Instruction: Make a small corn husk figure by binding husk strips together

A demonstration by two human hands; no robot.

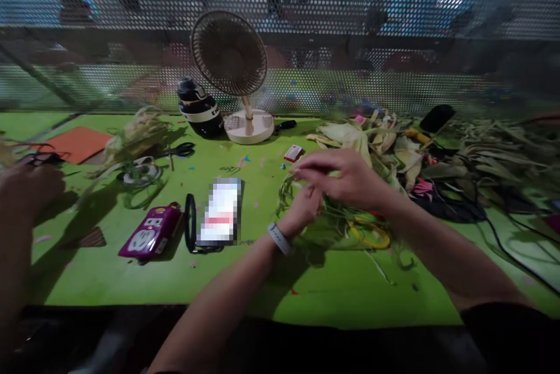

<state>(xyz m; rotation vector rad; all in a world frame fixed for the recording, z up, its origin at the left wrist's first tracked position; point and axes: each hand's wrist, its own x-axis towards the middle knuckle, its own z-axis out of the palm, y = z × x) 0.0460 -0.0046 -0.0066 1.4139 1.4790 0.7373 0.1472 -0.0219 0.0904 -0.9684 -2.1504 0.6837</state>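
Observation:
My left hand, with a pale watch on its wrist, is closed low over the green table. Right above it, my right hand pinches with thumb and fingers close together. Thin green plant strands come out on the left side of both hands; where exactly the fingers grip them is blurred. Beneath and right of the hands lie more strands and a yellow coil. A small red-and-white box sits just beyond my fingertips. Pale dried husks are heaped behind my right hand.
A fan and black bottle stand before a perforated metal screen. A phone, purple pouch, scissors and husk bundle lie left. Another person's hand is at far left. Dark cables run right.

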